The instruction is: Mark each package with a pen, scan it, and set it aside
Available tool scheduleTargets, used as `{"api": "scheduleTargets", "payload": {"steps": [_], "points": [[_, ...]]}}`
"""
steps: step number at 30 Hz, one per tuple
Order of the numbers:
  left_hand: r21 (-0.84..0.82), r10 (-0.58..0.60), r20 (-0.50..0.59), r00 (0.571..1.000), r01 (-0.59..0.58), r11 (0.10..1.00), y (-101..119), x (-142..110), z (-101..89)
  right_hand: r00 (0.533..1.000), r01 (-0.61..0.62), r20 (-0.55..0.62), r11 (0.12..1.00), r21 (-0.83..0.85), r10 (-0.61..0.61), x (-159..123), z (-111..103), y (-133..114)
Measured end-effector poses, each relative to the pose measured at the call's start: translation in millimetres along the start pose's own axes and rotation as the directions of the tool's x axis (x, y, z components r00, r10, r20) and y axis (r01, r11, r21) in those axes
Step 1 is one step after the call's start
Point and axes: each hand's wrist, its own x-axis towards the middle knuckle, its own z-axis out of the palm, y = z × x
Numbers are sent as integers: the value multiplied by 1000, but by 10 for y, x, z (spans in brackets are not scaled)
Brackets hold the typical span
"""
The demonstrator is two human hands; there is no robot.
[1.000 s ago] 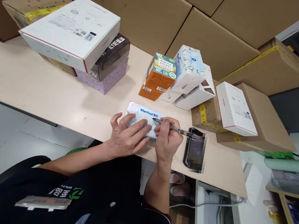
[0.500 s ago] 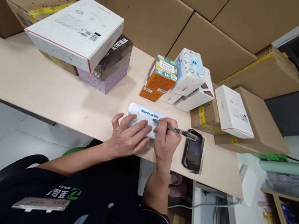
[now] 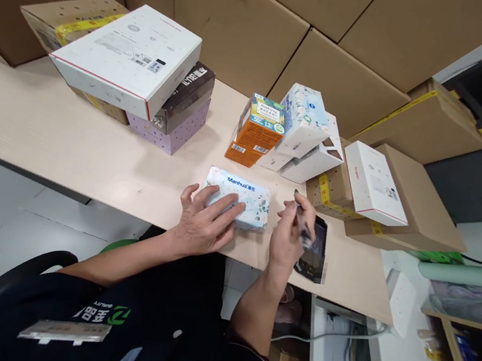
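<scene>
A pale blue floral tissue pack (image 3: 260, 199) marked "Manhua" lies flat near the front edge of the table. Across its left and middle part rests my left hand (image 3: 206, 221), palm down with fingers spread. To the right of the pack, apart from it, my right hand (image 3: 287, 238) is closed around a pen (image 3: 303, 230) with a dark tip and a clear barrel, slightly blurred. Just beyond that hand, a black handheld phone-like device (image 3: 316, 250) lies on the table, partly covered by the hand and pen.
Behind the pack stand an orange Binking box (image 3: 255, 136), another Manhua tissue pack (image 3: 305, 120) and a white box (image 3: 318, 163). Stacked boxes include a large white one (image 3: 127, 55) at left and a smaller one (image 3: 375, 182) at right. Cardboard cartons (image 3: 232, 17) line the back.
My right hand has lifted off the tissue pack and moved right with the pen, its tip now pointing up and away. My left hand stays on the pack.
</scene>
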Motion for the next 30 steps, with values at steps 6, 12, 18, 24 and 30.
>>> {"api": "scheduleTargets", "payload": {"steps": [6, 12, 18, 24, 30], "points": [[-18, -30, 12, 999, 30, 999, -4, -12, 28, 879, 242, 476, 859, -451, 2, 79, -79, 324], [-15, -57, -21, 998, 57, 998, -16, -24, 88, 866, 271, 501, 842, -467, 0, 24, -5, 361], [18, -40, -82, 996, 41, 999, -23, -16, 85, 987, -6, 118, 747, -665, 112, -214, -457, 365], [2, -19, -96, 995, 19, 1000, -7, -6, 75, 878, -313, -4, 569, -761, 478, -406, -834, 504], [9, -12, -87, 996, 13, 1000, -14, 4, 53, 927, -305, -27, 709, -636, 374, -392, -716, 548]]}}
